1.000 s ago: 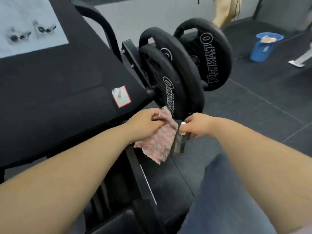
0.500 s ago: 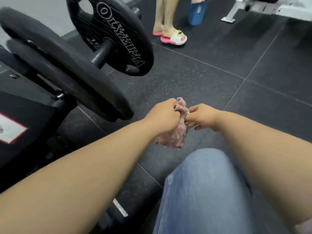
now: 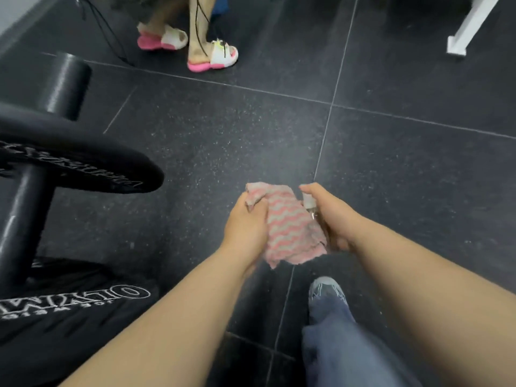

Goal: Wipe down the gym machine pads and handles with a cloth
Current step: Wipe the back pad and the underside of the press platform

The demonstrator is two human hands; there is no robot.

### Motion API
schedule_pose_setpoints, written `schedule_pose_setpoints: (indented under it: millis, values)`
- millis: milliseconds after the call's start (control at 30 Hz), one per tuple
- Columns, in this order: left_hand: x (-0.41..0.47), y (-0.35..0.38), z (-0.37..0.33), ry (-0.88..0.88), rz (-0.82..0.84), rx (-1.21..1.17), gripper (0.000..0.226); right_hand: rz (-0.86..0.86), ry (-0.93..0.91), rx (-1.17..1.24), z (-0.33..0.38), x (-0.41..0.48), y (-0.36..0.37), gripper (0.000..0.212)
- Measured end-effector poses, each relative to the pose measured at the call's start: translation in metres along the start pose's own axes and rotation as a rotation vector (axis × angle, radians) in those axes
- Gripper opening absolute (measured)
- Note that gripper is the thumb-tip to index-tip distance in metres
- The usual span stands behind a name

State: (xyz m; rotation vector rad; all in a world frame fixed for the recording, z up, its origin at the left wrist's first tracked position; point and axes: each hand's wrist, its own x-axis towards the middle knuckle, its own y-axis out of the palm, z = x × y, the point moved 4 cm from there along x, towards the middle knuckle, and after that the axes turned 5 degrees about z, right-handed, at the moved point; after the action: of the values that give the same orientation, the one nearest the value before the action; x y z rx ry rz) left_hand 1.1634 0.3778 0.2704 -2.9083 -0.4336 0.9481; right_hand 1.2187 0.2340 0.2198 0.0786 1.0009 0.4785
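A pink and white zigzag cloth [image 3: 290, 227] hangs over the dark floor in the middle of the view. My left hand [image 3: 245, 224] grips its upper left edge. My right hand [image 3: 332, 216] holds a small spray bottle [image 3: 310, 204] with a white nozzle, right beside the cloth, index finger on top of the nozzle. The bottle's body is mostly hidden by the cloth and my fingers. The machine's black weight plates [image 3: 78, 160] on their black bar [image 3: 19, 219] stand at the left, away from both hands.
A second plate [image 3: 72, 311] lies lower left. A person's feet in pink and white sandals [image 3: 212, 57] stand at the top. A white machine leg [image 3: 466, 26] is at the top right. My jeans leg and grey shoe [image 3: 326, 289] are below my hands.
My view swung away from the black pad and down to the floor. Both hands came off the machine; the cloth has opened out between them and the spray bottle shows again at my right hand.
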Motion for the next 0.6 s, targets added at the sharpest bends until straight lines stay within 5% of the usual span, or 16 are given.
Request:
schedule_pose_setpoints:
  millis: [67, 167, 300, 467, 600]
  values:
    - [0.001, 0.003, -0.01, -0.015, 0.051, -0.021, 0.02, 0.046, 0.049, 0.052, 0.008, -0.02, -0.003, 0.054]
    - [-0.008, 0.015, -0.028, -0.094, 0.182, -0.07, 0.02, 0.095, 0.072, 0.161, 0.015, -0.055, -0.007, 0.039]
    - [-0.034, 0.025, -0.053, -0.134, 0.385, 0.005, 0.021, -0.091, -0.051, 0.143, 0.022, -0.095, -0.027, 0.033]
    - [-0.071, 0.026, -0.083, -0.2, 0.38, 0.185, 0.011, -0.096, -0.108, 0.22, 0.029, -0.136, -0.036, 0.03]
    - [-0.059, 0.035, -0.109, -0.086, 0.337, 0.392, 0.014, -0.012, -0.03, 0.287, 0.033, -0.111, -0.044, 0.036]
